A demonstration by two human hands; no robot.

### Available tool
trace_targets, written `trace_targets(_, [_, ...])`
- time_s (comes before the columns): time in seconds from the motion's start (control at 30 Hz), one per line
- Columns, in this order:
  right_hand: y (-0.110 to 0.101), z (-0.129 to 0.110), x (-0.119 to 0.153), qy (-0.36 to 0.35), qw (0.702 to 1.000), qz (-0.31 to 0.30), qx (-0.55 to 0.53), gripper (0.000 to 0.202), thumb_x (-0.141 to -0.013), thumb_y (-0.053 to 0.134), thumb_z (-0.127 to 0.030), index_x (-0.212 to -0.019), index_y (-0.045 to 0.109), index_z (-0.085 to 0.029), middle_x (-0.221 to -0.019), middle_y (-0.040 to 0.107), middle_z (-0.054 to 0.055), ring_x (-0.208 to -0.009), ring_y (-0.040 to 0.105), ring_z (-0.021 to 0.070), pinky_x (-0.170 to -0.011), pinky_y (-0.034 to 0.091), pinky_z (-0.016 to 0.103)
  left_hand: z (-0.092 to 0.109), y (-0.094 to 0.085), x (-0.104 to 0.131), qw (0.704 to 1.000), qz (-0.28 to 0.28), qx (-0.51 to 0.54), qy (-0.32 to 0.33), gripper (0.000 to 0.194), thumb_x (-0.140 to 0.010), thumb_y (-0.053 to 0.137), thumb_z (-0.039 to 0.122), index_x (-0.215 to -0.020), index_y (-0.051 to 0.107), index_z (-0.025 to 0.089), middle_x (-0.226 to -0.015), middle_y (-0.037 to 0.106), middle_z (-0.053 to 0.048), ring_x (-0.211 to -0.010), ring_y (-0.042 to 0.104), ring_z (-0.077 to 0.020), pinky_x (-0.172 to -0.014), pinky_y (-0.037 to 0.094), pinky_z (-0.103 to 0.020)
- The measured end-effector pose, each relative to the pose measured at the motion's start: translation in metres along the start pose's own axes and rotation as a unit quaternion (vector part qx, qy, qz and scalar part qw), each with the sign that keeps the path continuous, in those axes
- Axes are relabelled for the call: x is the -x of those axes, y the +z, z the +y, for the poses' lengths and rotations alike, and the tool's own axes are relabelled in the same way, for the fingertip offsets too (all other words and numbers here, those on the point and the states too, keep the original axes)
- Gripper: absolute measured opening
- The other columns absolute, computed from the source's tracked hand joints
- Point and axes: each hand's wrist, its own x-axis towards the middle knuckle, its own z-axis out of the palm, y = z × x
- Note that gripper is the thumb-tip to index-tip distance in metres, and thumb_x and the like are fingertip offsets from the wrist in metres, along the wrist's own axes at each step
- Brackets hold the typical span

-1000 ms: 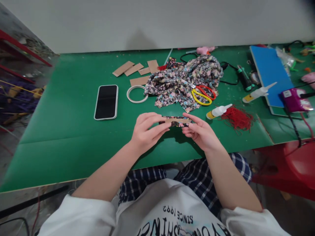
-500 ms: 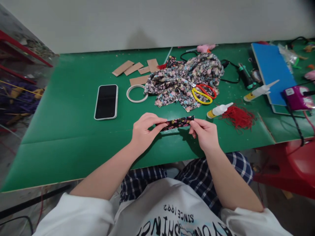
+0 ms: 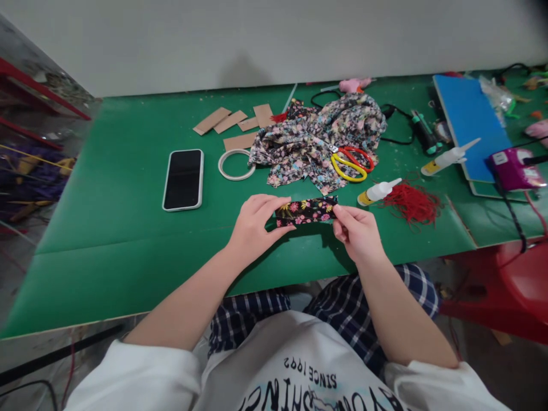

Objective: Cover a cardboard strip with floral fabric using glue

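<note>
A black strip of floral fabric [image 3: 306, 211] is stretched level between my hands, just above the green tabletop. My left hand [image 3: 256, 225] grips its left end, thumb along the lower edge and fingers along the upper. At the other end, my right hand [image 3: 356, 229] pinches the strip between thumb and fingertips. Behind it lies a crumpled floral cloth [image 3: 299, 140], with scissors [image 3: 349, 164] with red and yellow handles on top. A small glue bottle [image 3: 377, 193] lies to the right, beside a tangle of red string [image 3: 414, 203].
A phone [image 3: 184, 180] and a roll of tape [image 3: 236, 165] lie on the green table [image 3: 115, 228] at left. Cardboard pieces [image 3: 231, 121] are behind them. Rightward are a second glue bottle [image 3: 445, 158], a blue board [image 3: 471, 120], a purple device [image 3: 516, 169] and a red stool [image 3: 522, 279].
The fabric strip has turned so that more of its broad floral face shows. My left thumb and fingers have spread wider apart across its end.
</note>
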Motion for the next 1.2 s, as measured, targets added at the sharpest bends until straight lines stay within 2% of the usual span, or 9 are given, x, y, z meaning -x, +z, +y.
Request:
trace_targets(0.1, [-0.005, 0.002, -0.001, -0.095, 0.980, 0.062, 0.167, 0.035, -0.077, 0.056, -0.048, -0.090, 0.069, -0.019, -0.056, 0.056, -0.001, -0.045, 0.042, 0.0084, -0.041, 0.034, 0.023, 0.000, 0.000, 0.000, 1.000, -0.005, 0.002, -0.007, 0.045, -0.075, 0.064, 0.044, -0.112, 0.055, 0.020, -0.101, 0.060, -0.008, -0.097, 0.055, -0.0217, -0.088, 0.045, -0.038])
trace_targets(0.17, [-0.009, 0.000, -0.002, -0.214, 0.930, 0.079, 0.289, 0.049, -0.075, 0.059, -0.049, -0.117, 0.059, -0.025, -0.087, 0.063, 0.004, -0.070, 0.056, 0.0152, -0.061, 0.048, 0.029, -0.001, -0.001, 0.000, 1.000, -0.017, 0.004, -0.006, 0.045, -0.075, 0.065, 0.043, -0.113, 0.055, 0.020, -0.101, 0.059, -0.008, -0.097, 0.054, -0.0216, -0.088, 0.045, -0.038])
trace_targets(0.2, [-0.010, -0.001, -0.003, -0.278, 0.896, 0.064, 0.340, 0.057, -0.073, 0.061, -0.050, -0.124, 0.053, -0.027, -0.103, 0.062, 0.006, -0.087, 0.057, 0.0195, -0.074, 0.049, 0.034, -0.001, -0.001, 0.000, 1.000, -0.025, 0.006, -0.003, 0.046, -0.075, 0.065, 0.042, -0.113, 0.055, 0.020, -0.101, 0.059, -0.008, -0.096, 0.054, -0.0215, -0.088, 0.045, -0.038])
trace_targets(0.27, [-0.012, -0.003, -0.004, -0.379, 0.831, -0.004, 0.407, 0.068, -0.069, 0.065, -0.051, -0.130, 0.046, -0.027, -0.122, 0.054, 0.008, -0.112, 0.049, 0.0257, -0.095, 0.041, 0.042, -0.001, -0.001, 0.000, 0.999, -0.041, 0.011, 0.005, 0.047, -0.074, 0.066, 0.042, -0.113, 0.055, 0.018, -0.101, 0.058, -0.009, -0.096, 0.053, -0.0211, -0.088, 0.044, -0.037])
trace_targets(0.37, [-0.014, -0.005, -0.006, -0.432, 0.786, -0.082, 0.436, 0.074, -0.069, 0.064, -0.050, -0.135, 0.040, -0.025, -0.123, 0.054, 0.010, -0.120, 0.044, 0.0269, -0.102, 0.036, 0.044, 0.000, -0.001, -0.001, 0.998, -0.054, 0.026, 0.007, 0.049, -0.073, 0.067, 0.043, -0.112, 0.056, 0.016, -0.102, 0.058, -0.009, -0.097, 0.052, -0.0206, -0.089, 0.044, -0.035])
trace_targets(0.63, [-0.018, -0.007, -0.003, -0.384, 0.816, -0.108, 0.419, 0.076, -0.071, 0.064, -0.046, -0.138, 0.034, -0.026, -0.117, 0.059, 0.008, -0.109, 0.052, 0.0235, -0.096, 0.043, 0.040, 0.000, -0.002, -0.001, 0.991, -0.094, 0.090, -0.023, 0.052, -0.072, 0.068, 0.044, -0.114, 0.055, 0.018, -0.105, 0.059, -0.008, -0.101, 0.052, -0.0207, -0.092, 0.042, -0.035])
trace_targets(0.77, [-0.018, -0.008, 0.000, -0.362, 0.830, -0.094, 0.414, 0.074, -0.070, 0.065, -0.045, -0.136, 0.036, -0.026, -0.112, 0.060, 0.008, -0.102, 0.056, 0.0211, -0.091, 0.046, 0.036, -0.002, -0.002, -0.001, 0.990, -0.112, 0.086, -0.001, 0.060, -0.072, 0.067, 0.044, -0.123, 0.050, 0.018, -0.111, 0.057, -0.010, -0.105, 0.050, -0.0217, -0.094, 0.041, -0.037])
trace_targets(0.97, [-0.018, -0.007, 0.000, -0.373, 0.830, -0.075, 0.408, 0.072, -0.070, 0.066, -0.044, -0.134, 0.040, -0.025, -0.107, 0.063, 0.008, -0.096, 0.059, 0.0209, -0.087, 0.048, 0.036, -0.007, 0.001, -0.001, 0.994, -0.075, 0.057, 0.062, 0.048, -0.077, 0.064, 0.038, -0.120, 0.054, 0.020, -0.110, 0.059, -0.009, -0.104, 0.052, -0.0210, -0.092, 0.043, -0.038])
trace_targets(1.2, [-0.018, -0.006, 0.000, -0.383, 0.828, -0.059, 0.407, 0.075, -0.068, 0.069, -0.042, -0.134, 0.040, -0.025, -0.103, 0.065, 0.008, -0.093, 0.060, 0.0202, -0.085, 0.049, 0.035, -0.009, 0.001, 0.000, 0.994, -0.059, 0.045, 0.083, 0.038, -0.077, 0.064, 0.034, -0.113, 0.060, 0.021, -0.115, 0.058, -0.011, -0.107, 0.052, -0.0224, -0.093, 0.044, -0.042])
